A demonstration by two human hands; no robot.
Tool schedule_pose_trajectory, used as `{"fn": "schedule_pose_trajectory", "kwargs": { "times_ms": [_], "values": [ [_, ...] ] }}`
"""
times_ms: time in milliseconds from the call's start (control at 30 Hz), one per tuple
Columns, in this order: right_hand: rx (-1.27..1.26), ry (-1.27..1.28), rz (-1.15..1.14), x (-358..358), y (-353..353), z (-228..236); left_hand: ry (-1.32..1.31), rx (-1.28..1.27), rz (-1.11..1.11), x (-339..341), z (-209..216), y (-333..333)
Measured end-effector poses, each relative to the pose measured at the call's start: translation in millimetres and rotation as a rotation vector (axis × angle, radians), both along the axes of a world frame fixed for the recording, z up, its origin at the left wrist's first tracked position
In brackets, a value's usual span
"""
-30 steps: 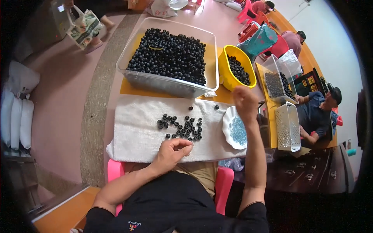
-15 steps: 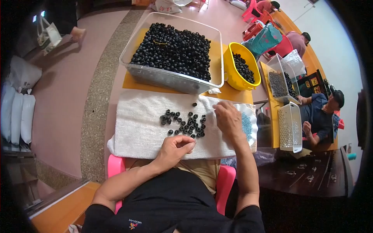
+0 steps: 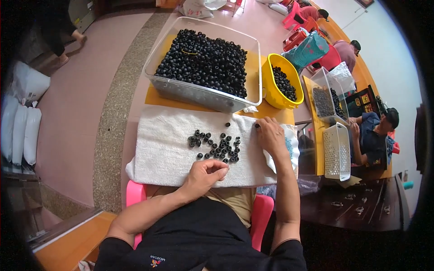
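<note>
A white towel (image 3: 158, 144) lies across the work surface, with a loose group of small black beads (image 3: 221, 149) on it. My left hand (image 3: 205, 176) rests at the towel's near part, thumb and forefinger curled together. One black bead lies by its fingertips; whether anything is between them is hidden. My right hand (image 3: 272, 139) is at the towel's right side, fingers bent down, with a black bead (image 3: 257, 126) at its fingertips. Partly under that hand and wrist is a white wavy-rimmed dish (image 3: 295, 156) with tiny light-blue pieces (image 3: 288, 147). A single black bead (image 3: 228, 124) sits apart, beyond the group.
Beyond the towel stands a large clear bin (image 3: 194, 92) full of black beads. A yellow tub (image 3: 267, 88) with more beads is beside it. To the right are a white perforated basket (image 3: 337, 153), another clear bin (image 3: 325, 74) and a seated person (image 3: 373, 135). White sacks (image 3: 18, 133) stand at left.
My right hand has shifted slightly right, its fingers now lowered, and a black bead shows at its fingertips. My left hand has barely moved. A person at far left has walked on.
</note>
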State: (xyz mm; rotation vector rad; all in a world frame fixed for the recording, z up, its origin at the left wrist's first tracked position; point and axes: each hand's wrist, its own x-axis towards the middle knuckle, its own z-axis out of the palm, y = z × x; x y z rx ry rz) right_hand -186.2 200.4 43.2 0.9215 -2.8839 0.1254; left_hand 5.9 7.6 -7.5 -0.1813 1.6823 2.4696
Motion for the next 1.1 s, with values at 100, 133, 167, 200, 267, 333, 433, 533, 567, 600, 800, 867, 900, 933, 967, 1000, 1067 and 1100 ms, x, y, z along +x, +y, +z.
{"fn": "schedule_pose_trajectory", "kwargs": {
  "times_ms": [100,133,167,200,267,333,433,533,567,600,800,867,900,933,967,1000,1067,1100],
  "values": [
    [-0.016,0.019,0.026,2.4,2.5,1.0,-0.026,0.013,-0.003,0.5,2.4,-0.5],
    [-0.113,0.041,0.071,6.2,4.2,0.9,-0.026,0.023,0.003,0.2,1.4,-1.1],
    [-0.21,0.063,0.114,11.3,5.5,0.8,-0.026,0.034,0.008,-0.1,0.4,-1.6],
    [-0.209,0.061,0.117,19.2,5.9,0.3,-0.028,0.034,0.011,-1.2,-0.3,-2.3],
    [-0.461,-0.07,0.103,45.4,2.1,3.7,-0.026,0.102,0.024,-2.7,-0.2,-2.8],
    [-0.504,-0.133,0.18,68.4,-2.8,4.6,-0.034,0.108,0.027,-3.2,2.4,-3.0],
    [-0.607,-0.287,0.324,101.8,-17.6,7.1,-0.056,0.125,0.005,-2.5,6.3,-3.7],
    [-0.683,-0.312,0.373,118.7,-24.1,-0.1,-0.024,0.133,-0.006,-3.5,8.3,-1.4],
    [-0.695,-0.289,0.38,120.9,-24.6,-0.9,-0.054,0.169,-0.018,-3.3,6.8,-1.6],
    [-0.695,-0.285,0.379,121.9,-23.9,-1.1,-0.083,0.204,-0.03,-3.2,6.3,-2.0],
    [-0.718,-0.359,0.367,128.9,-21.3,0.8,-0.143,0.391,-0.061,-3.2,13.8,-6.1],
    [-0.764,-0.407,0.334,132.3,-21.4,0.7,-0.153,0.42,-0.081,-3.5,13.1,-7.5],
    [-0.763,-0.403,0.333,133.2,-21.4,1.0,-0.166,0.448,-0.099,-3.7,12.5,-8.0],
    [-0.787,-0.424,0.329,134.0,-21.1,1.2,-0.164,0.448,-0.102,-3.8,11.5,-8.0],
    [-0.81,-0.445,0.325,134.7,-20.9,1.2,-0.17,0.463,-0.108,-3.7,10.4,-7.7],
    [-0.811,-0.442,0.322,135.1,-20.8,0.6,-0.177,0.478,-0.114,-3.6,9.9,-6.9],
    [-0.824,-0.436,0.312,135.4,-20.2,-1.8,-0.171,0.462,-0.096,-3.6,11.4,-3.8],
    [-0.826,-0.434,0.309,135.9,-20.3,-2.7,-0.166,0.447,-0.074,-4.0,12.4,-2.2]
  ]
}}
